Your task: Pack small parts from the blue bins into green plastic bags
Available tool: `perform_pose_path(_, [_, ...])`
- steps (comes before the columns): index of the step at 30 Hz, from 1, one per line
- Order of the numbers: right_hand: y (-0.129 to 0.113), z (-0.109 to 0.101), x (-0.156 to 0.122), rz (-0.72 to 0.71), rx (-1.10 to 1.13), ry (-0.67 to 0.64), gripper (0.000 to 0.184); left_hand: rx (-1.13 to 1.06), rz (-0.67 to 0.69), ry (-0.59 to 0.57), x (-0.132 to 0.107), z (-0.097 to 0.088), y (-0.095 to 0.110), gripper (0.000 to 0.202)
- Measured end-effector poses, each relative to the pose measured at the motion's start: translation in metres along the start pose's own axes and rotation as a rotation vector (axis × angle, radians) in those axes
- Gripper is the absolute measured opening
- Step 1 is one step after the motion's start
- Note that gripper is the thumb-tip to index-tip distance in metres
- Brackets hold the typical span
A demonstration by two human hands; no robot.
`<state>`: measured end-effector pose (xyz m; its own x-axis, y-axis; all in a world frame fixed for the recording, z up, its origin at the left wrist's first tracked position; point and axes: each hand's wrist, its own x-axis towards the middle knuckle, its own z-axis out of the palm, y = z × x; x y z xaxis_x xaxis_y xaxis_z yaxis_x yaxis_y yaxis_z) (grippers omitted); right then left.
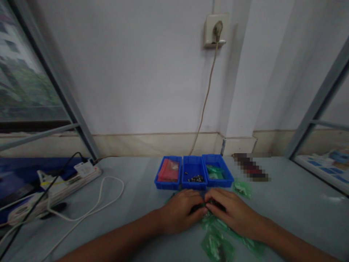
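My left hand (181,211) and my right hand (236,211) meet fingertip to fingertip just in front of the blue bins. Thumbs and fingers are pinched together on both, and whatever is between them is too small or hidden to make out. Beneath and beside my right hand lie small green plastic bags (218,243) with parts inside. Beyond my hands, the middle blue bin (193,164) contains several small shiny metal pieces (196,178). A red packet (169,171) lies in the left blue bin (168,186), and green bags (215,172) lie in the right blue bin (222,183).
Another green bag (242,188) rests right of the bins, near a pixelated dark red object (252,167). At the left, a power strip (62,189) and a looping white cable (99,203) lie on the grey table (141,240). A wall socket (216,31) holds a plug.
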<state>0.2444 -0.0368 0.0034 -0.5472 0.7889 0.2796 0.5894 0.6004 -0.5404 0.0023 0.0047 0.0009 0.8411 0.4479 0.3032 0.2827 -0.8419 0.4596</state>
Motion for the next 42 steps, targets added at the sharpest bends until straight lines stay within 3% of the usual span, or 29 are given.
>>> perform_pose_path(42, [-0.0010, -0.0015, 0.0004, 0.011, -0.003, -0.015, 0.009, 0.031, 0.011, -0.018, 0.0006, -0.0025, 0.0024, 0.017])
